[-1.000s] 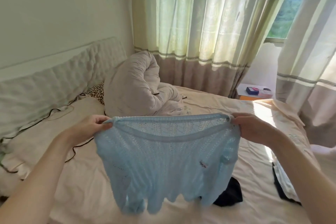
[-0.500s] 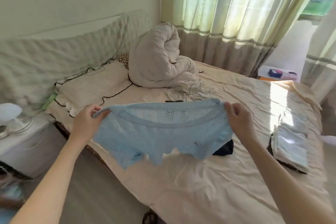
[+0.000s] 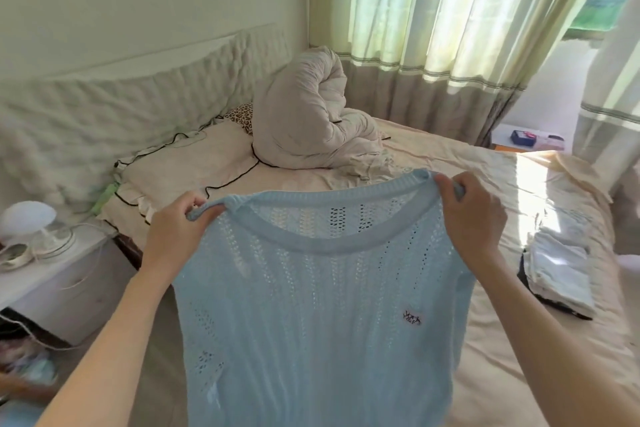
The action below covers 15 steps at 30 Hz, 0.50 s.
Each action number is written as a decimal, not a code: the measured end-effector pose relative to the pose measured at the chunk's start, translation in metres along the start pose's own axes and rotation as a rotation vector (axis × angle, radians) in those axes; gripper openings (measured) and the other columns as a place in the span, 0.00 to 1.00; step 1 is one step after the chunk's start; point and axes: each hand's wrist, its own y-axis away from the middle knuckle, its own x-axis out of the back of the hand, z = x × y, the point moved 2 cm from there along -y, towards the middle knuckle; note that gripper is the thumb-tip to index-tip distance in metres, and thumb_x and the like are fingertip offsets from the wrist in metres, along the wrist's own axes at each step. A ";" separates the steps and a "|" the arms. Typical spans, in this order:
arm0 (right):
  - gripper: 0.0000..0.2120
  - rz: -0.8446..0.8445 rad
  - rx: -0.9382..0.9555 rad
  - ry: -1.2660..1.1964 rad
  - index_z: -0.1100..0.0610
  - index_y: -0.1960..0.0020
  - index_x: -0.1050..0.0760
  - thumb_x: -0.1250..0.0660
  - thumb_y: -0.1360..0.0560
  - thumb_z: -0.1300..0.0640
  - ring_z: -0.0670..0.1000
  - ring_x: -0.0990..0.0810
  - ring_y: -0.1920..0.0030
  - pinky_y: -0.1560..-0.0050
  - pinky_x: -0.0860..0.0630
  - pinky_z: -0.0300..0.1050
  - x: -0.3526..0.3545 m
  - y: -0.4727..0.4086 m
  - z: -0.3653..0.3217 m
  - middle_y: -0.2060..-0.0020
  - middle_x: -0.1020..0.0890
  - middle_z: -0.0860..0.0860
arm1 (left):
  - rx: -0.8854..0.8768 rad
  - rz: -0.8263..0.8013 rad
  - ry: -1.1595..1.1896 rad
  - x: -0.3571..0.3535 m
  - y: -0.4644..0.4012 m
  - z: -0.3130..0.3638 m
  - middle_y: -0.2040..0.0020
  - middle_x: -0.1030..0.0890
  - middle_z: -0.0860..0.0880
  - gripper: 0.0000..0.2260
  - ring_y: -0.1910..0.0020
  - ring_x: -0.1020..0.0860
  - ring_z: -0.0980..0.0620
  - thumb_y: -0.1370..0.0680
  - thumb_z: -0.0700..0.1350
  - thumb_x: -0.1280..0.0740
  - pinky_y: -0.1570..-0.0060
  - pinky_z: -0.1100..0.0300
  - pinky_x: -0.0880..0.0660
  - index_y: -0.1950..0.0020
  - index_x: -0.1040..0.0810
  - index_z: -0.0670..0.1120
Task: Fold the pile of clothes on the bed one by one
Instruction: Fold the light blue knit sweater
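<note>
A light blue knitted top (image 3: 311,305) hangs in the air in front of me, spread flat, with a small dark logo on its chest. My left hand (image 3: 176,229) pinches its left shoulder. My right hand (image 3: 471,218) pinches its right shoulder. The top's lower part runs out of the frame at the bottom. On the bed's right side lies a stack of folded clothes (image 3: 557,274), white on top and dark underneath.
The bed (image 3: 450,163) has a beige sheet, a pillow (image 3: 187,170) at the left and a rolled grey duvet (image 3: 308,121) at the back. A white nightstand (image 3: 52,274) with a lamp stands at the left. Curtains hang behind; a small table (image 3: 526,140) is far right.
The top hung over the bed with its hem bunched; now I hold it higher and closer, hanging straight. The dark garment seen on the bed before is hidden behind it.
</note>
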 end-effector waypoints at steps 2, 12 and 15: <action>0.18 -0.080 -0.012 0.077 0.59 0.57 0.28 0.41 0.21 0.44 0.60 0.24 0.61 0.60 0.32 0.50 -0.027 0.003 0.007 0.66 0.23 0.55 | 0.037 -0.061 -0.021 -0.017 -0.002 -0.025 0.70 0.25 0.48 0.11 0.71 0.30 0.51 0.27 0.52 0.30 0.71 0.57 0.36 0.62 0.25 0.47; 0.14 -0.280 -0.068 0.119 0.58 0.58 0.33 0.43 0.19 0.49 0.60 0.25 0.54 0.52 0.33 0.53 -0.173 -0.036 0.055 0.63 0.26 0.55 | 0.123 -0.186 -0.168 -0.103 -0.084 -0.102 0.69 0.27 0.51 0.13 0.69 0.29 0.51 0.23 0.54 0.34 0.71 0.56 0.37 0.64 0.31 0.49; 0.15 -0.318 -0.070 0.135 0.58 0.58 0.33 0.43 0.19 0.48 0.61 0.24 0.55 0.54 0.34 0.52 -0.232 -0.069 0.071 0.61 0.23 0.59 | 0.116 -0.222 -0.250 -0.145 -0.134 -0.126 0.61 0.25 0.48 0.10 0.62 0.27 0.46 0.21 0.52 0.37 0.66 0.54 0.34 0.56 0.30 0.47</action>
